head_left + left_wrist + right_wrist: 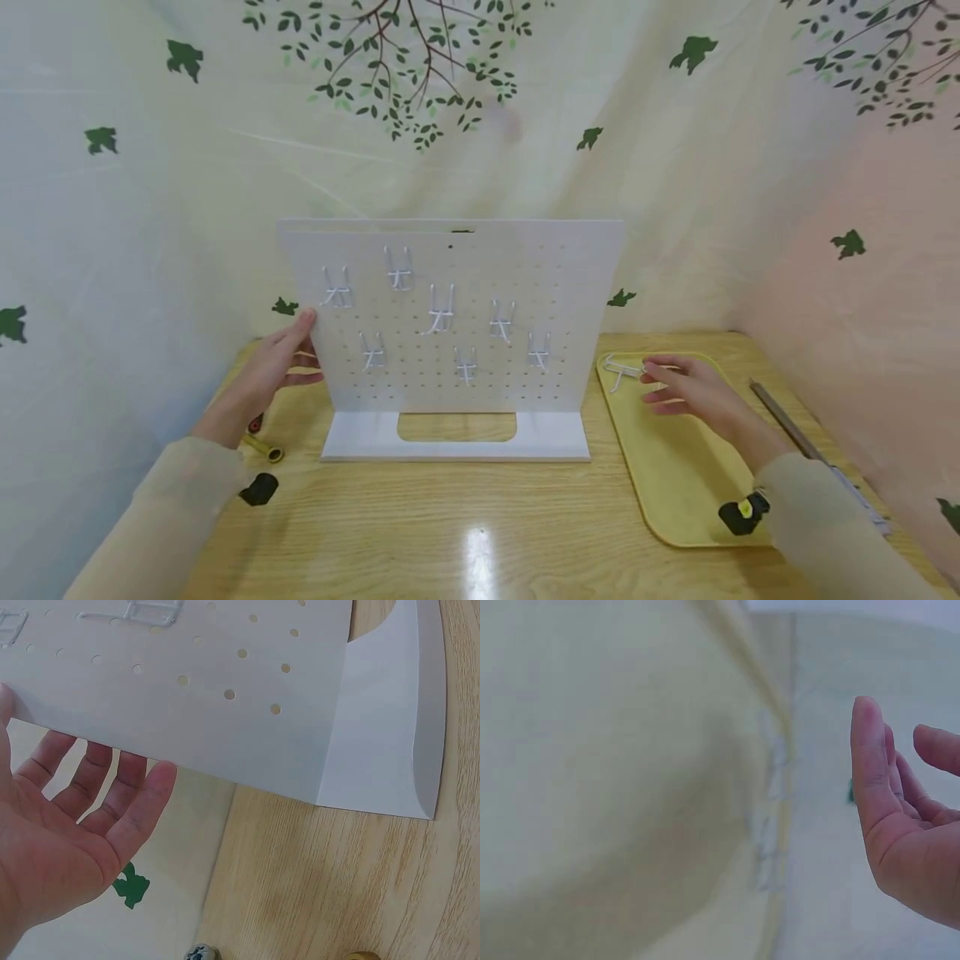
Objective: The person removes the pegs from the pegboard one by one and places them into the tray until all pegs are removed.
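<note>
A white pegboard (480, 267) stands upright on a white base with an oblong cut-out. Several white wire hooks (441, 310) hang on its front at different heights. My left hand (273, 367) holds the board's left edge, thumb on the front and fingertips behind; the left wrist view shows these fingers (124, 802) bent at that edge. Over the far end of a yellow tray (660, 483) is my right hand (690, 392), beside loose white hooks (621, 368). In the right wrist view its fingers are extended, the thumb apart, with nothing between them; the hooks (765, 851) there are blurred.
A brass-coloured tube (264, 448) and a red-and-black item (256, 423) lie left of the board, partly behind my left arm. Right of the tray lies a long grey rod-like tool (787, 419). A leaf-print curtain (480, 167) surrounds the wooden table (405, 525).
</note>
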Available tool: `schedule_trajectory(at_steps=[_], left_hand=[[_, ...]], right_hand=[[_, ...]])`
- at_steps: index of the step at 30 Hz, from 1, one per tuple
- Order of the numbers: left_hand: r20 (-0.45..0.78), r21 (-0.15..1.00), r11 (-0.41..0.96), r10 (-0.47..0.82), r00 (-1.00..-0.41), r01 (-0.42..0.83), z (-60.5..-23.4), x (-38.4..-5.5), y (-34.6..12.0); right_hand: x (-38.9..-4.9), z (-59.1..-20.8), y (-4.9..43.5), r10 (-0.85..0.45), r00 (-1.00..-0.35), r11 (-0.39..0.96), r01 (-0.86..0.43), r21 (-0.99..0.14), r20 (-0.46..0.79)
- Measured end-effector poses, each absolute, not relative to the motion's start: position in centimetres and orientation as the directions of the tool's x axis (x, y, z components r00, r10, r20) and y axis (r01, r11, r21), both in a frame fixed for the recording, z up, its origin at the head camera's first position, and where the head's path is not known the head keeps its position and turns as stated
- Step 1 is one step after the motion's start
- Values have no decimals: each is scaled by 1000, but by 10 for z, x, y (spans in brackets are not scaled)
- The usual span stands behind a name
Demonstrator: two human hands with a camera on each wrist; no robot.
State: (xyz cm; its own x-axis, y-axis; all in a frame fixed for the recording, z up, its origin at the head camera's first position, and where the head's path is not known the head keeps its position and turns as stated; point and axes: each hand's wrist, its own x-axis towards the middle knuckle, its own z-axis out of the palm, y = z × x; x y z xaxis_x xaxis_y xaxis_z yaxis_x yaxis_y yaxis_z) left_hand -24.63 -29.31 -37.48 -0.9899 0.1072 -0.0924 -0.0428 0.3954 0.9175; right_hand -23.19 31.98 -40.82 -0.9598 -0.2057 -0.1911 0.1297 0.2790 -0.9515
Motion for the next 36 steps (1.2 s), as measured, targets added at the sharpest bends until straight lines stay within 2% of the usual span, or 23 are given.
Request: schedule_trajectory(at_steps=[9,20,29,36], left_hand=[[-90,919,392,107,-990,-42,-375,-246,-293],[-92,917,396,106,-990,-42,-376,-246,-293],[-88,924,380,98,-991,-45,-376,-246,-296],[-95,928,369,102,-990,-51,-372,-245,-294]], right_hand=[[-215,-357,264,-310,-946,299,-6,-954,-91],[-219,-321,199,-453,-889,208,-27,-978,-72],[-237,-311,157,-542,-827,170,64,-983,-147],[-242,-311,142,-550,-805,191,140,-972,-224]])
